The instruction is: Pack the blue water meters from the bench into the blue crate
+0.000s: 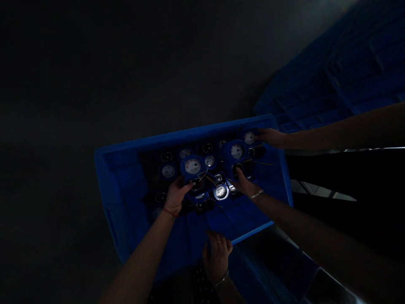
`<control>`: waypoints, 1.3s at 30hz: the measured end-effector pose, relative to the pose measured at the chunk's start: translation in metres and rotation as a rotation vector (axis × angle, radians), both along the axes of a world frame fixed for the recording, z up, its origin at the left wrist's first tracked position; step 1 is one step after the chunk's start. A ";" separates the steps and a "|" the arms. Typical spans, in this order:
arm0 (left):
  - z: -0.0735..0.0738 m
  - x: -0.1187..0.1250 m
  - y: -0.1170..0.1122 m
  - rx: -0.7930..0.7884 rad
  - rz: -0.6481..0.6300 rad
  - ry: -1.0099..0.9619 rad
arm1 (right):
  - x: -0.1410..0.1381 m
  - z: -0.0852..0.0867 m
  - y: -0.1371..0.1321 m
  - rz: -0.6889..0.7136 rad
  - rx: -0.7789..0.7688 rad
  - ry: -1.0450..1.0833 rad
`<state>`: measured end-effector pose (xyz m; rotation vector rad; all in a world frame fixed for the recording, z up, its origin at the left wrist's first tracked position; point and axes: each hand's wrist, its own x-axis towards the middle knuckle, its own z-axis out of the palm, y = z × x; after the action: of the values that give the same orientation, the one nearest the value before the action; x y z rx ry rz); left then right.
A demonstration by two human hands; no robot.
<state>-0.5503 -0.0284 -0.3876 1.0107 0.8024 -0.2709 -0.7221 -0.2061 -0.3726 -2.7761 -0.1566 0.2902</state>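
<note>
Filling the middle, a big blue crate [126,185] holds many round meters. 1 blue meter [192,165] lies at 12 o'clock from the left hand [175,197], just beside its fingertips. It is too dark to tell if they pinch it. The right hand [217,256], farther off at 6 o'clock, bends its fingers over the crate's near rim. A co-worker's hand [245,183] reaches in from 3 o'clock.

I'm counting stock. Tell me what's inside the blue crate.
The blue crate holds round dial meters with blue housings, black parts and thin wires. The left hand touches one meter; the right hand rests on the near rim. Hands, other people's too, and darkness hide whatever lies beneath.
</note>
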 end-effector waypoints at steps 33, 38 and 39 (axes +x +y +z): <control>-0.021 0.068 0.002 -0.056 -0.239 -0.174 | 0.007 0.009 0.008 -0.036 0.030 0.004; -0.007 0.051 0.015 0.021 -0.281 -0.121 | 0.003 0.005 0.002 0.061 -0.021 0.000; -0.003 0.045 0.018 0.044 -0.281 -0.105 | 0.002 0.004 0.001 0.066 -0.023 -0.002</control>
<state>-0.5057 -0.0101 -0.3908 1.1706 0.5726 -0.4379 -0.7198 -0.2051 -0.3686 -2.7983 -0.2476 0.3074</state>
